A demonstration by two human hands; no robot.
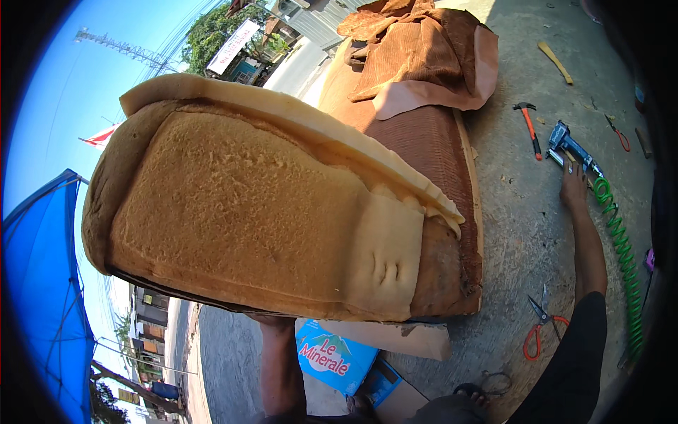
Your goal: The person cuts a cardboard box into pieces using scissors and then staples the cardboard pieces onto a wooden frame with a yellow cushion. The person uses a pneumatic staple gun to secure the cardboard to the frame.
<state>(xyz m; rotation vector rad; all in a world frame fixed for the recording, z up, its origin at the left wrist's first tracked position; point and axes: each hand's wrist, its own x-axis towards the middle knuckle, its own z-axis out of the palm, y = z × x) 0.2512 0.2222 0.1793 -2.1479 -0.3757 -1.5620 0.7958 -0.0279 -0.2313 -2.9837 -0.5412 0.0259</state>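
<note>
A large motorcycle-style seat cushion of tan foam (233,205) fills the middle, tilted up, with a paler foam strip (296,120) along its far edge and a pale patch (385,258) at its narrow end. My left hand (274,319) holds the cushion from below at its near edge; its fingers are hidden underneath. Off to the right, my right hand (573,185) reaches down to a blue air staple gun (579,152) on the ground. Its fingers are stretched out at the gun's silver magazine, and no closed grip shows.
Behind the cushion lies a brown ribbed surface (417,152) with brown cover pieces (424,63) heaped on it. A hammer (530,131), yellow-handled tool (555,62), scissors (542,325) and green coiled hose (621,247) lie on concrete at right. A blue carton (335,353) sits near my feet.
</note>
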